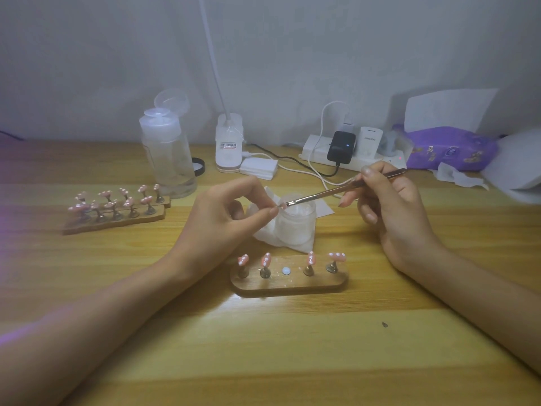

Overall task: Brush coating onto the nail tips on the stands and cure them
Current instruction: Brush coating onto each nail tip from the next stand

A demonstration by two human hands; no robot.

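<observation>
Nearest on the wooden table [263, 347]: a small dark speck [384, 324], off to the R. Just past it, centre, an oval wooden stand [292, 284] w/ four pink nail tips [243, 260] on metal pegs, white dots on them. The middle spot [286, 271] has no peg, only a pale round disc. Behind the stand a frosted jar [295, 227] sits on a crumpled tissue [269, 238]. L hand [222, 212] is by the jar's L rim, thumb & forefinger pinching a fifth pink tip [281, 205], other fingers curled. R hand [392, 206] holds a thin brush [336, 190] pen-style, bristle end at that tip. Further back L, two more stands [117, 224] lie side by side w/ ten pink tips, well apart from the hands. Behind those, a clear bottle [168, 159], flip cap open. Along the wall: white lamp base [229, 145], stack of white pads [259, 168], power strip [316, 150] w/ plugs, purple pack [450, 148] far R.
</observation>
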